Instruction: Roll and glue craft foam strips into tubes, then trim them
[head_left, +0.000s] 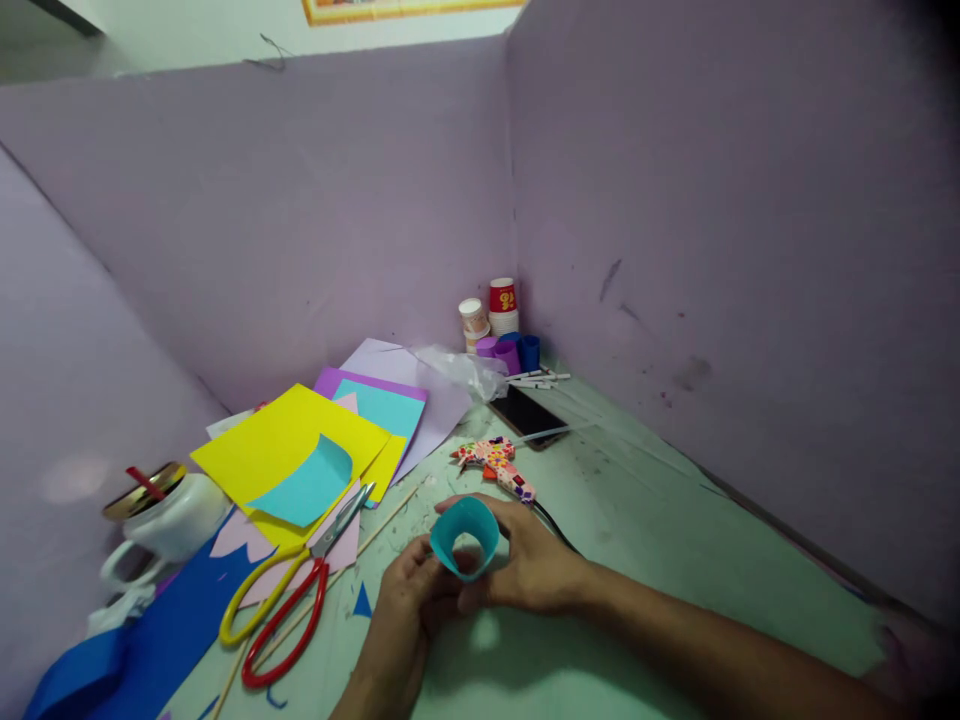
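Observation:
A teal paper tube (442, 545), rolled into a cylinder with open ends, is held up over the table between both hands. My left hand (409, 600) pinches its lower left side. My right hand (536, 560) wraps round its right side, with fingers behind it and the thumb below. Through the tube's opening a bit of the fingers shows. Just beyond the right hand lies a floral-patterned hot glue gun (499, 460) with a clear glue stick in its back. Left of my left hand rest scissors (300, 580) with one yellow and one red handle.
Yellow paper (277, 440), a teal sheet (311, 485) and blue paper (180, 630) spread over the left side. A white mug (172, 520) stands far left. Behind are a phone (529, 415), paper cups (503, 300) and purple rolls (506, 355). A thin stick (390, 515) lies near the scissors.

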